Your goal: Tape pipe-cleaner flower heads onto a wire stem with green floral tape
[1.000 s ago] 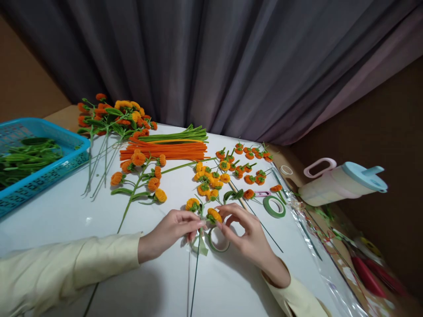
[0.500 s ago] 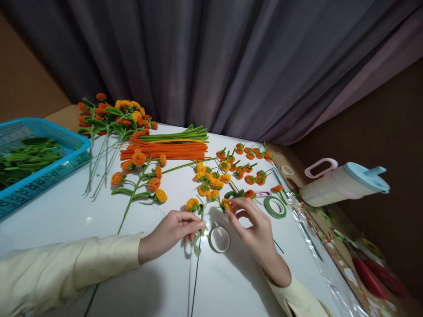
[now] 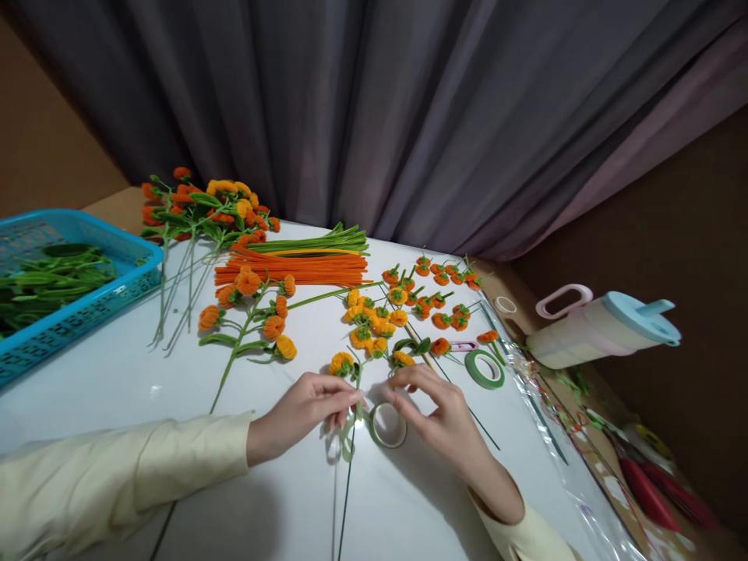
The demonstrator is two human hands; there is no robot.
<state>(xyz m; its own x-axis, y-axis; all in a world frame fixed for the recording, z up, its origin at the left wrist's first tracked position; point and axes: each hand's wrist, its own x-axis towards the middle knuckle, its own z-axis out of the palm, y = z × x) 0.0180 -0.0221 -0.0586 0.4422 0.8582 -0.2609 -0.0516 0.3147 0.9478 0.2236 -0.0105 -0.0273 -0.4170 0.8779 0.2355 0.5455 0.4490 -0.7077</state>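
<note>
Thumb and fingers of my left hand (image 3: 315, 401) are pinched on the stem of a fuzzy pipe-cleaner flower branch (image 3: 358, 382), just below its heads. A yellow-orange flower head (image 3: 341, 364) sits on its left and another flower head (image 3: 403, 358) on its right. Below the pinch, a loose strip of green floral tape (image 3: 347, 444) hangs beside the thin dark stem wire. My right hand (image 3: 435, 401) is above the table, fingers loosely curved and a little apart, with nothing visible in them. Under its fingertips stands a floral tape roll (image 3: 374, 430).
A finished-looking orange branch (image 3: 239, 335) lies left, near a blue basket (image 3: 105, 288) of green leaves. Pipe-cleaner bundles (image 3: 298, 267) lie behind. Loose flower heads (image 3: 374, 319), another green tape roll (image 3: 485, 368), a tumbler (image 3: 601, 327) and red-handled pliers (image 3: 648, 487) are right.
My right hand has let go of the right flower head and moved down and slightly left toward the tape roll. My left hand keeps its pinch in the same place.
</note>
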